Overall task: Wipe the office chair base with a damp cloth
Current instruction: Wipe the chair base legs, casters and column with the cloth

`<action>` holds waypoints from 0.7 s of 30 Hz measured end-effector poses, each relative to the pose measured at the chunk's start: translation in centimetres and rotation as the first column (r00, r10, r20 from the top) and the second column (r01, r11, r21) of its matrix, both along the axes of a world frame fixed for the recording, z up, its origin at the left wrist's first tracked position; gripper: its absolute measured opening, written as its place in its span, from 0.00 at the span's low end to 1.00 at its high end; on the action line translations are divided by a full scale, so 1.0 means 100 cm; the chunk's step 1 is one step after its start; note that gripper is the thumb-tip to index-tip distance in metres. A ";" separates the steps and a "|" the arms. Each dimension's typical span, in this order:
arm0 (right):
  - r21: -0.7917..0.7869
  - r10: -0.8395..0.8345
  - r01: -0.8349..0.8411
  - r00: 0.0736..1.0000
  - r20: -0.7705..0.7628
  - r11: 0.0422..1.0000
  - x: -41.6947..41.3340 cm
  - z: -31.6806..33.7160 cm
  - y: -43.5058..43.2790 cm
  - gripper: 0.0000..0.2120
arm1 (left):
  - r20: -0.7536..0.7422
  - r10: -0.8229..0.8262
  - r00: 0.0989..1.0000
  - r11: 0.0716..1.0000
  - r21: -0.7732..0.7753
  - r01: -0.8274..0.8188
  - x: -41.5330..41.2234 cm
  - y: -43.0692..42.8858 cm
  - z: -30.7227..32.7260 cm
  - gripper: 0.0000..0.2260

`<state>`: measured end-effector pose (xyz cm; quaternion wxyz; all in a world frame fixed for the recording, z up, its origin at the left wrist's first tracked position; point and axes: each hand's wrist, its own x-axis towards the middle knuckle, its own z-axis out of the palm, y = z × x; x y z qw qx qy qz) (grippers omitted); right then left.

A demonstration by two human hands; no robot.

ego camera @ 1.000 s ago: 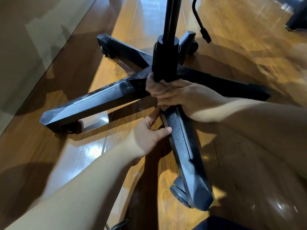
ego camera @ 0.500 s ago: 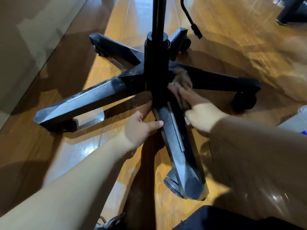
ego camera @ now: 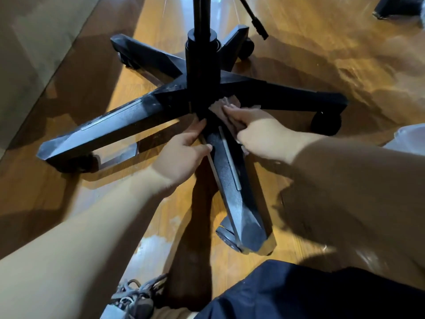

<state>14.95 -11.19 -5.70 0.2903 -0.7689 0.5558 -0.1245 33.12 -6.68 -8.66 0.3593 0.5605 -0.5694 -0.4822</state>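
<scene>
An indoor room, office or home: glossy wooden floor [ego camera: 322, 54], pale wall [ego camera: 34, 42] at left, and a black office chair base [ego camera: 128, 120] on castors [ego camera: 325, 123].

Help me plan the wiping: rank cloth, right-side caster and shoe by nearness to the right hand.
1. Cloth, gripped by the right hand, at the hub.
2. Caster, under the leg to the right.
3. Shoe, at the bottom edge, left.
</scene>
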 end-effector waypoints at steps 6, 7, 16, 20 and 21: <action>0.146 0.154 -0.157 0.988 0.030 0.977 -0.023 -0.016 0.061 0.27 | 0.144 -0.041 0.989 0.999 -0.019 0.044 -0.004 0.004 -0.002 0.24; 0.161 0.199 -0.199 0.980 0.017 0.967 -0.025 -0.018 0.066 0.28 | 0.140 -0.034 0.990 0.999 -0.009 0.035 -0.004 0.004 -0.002 0.24; 0.071 -0.036 0.027 0.991 0.127 0.997 0.005 0.009 0.003 0.17 | -0.066 0.020 0.998 0.997 0.076 -0.015 -0.001 0.004 -0.002 0.25; -0.010 -0.013 0.013 1.000 -0.012 1.000 0.027 0.014 -0.029 0.25 | -0.193 0.038 0.981 0.992 0.122 -0.014 0.001 -0.001 -0.007 0.25; -0.023 -0.031 0.030 0.999 -0.023 0.999 0.026 0.011 -0.026 0.25 | -0.225 0.045 0.973 0.991 0.137 -0.014 0.002 -0.002 -0.008 0.25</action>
